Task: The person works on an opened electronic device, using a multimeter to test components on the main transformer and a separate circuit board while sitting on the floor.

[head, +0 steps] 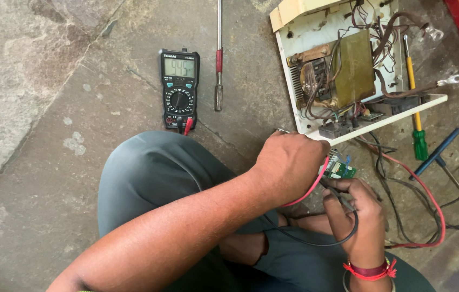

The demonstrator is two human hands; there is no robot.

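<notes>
My left hand (289, 162) reaches across my knee and grips the red test probe, its red lead (309, 190) curving away under the palm. My right hand (356, 211), with a red thread band on the wrist, pinches the black test probe (342, 198). Both probe tips meet at a small green circuit board (343, 170) between the two hands, just below the edge of an open cream casing (299, 103). Whether either hand also supports the board, I cannot tell. A black multimeter (179, 89) lies on the floor to the left, display lit.
Inside the casing sit a wound transformer (348, 70) and a tangle of brown wires. A long red-banded screwdriver (218, 59) lies beside the meter. A yellow-and-green screwdriver (416, 108), a blue-handled tool (440, 151) and loose red and black cables (434, 216) lie right on the stone floor.
</notes>
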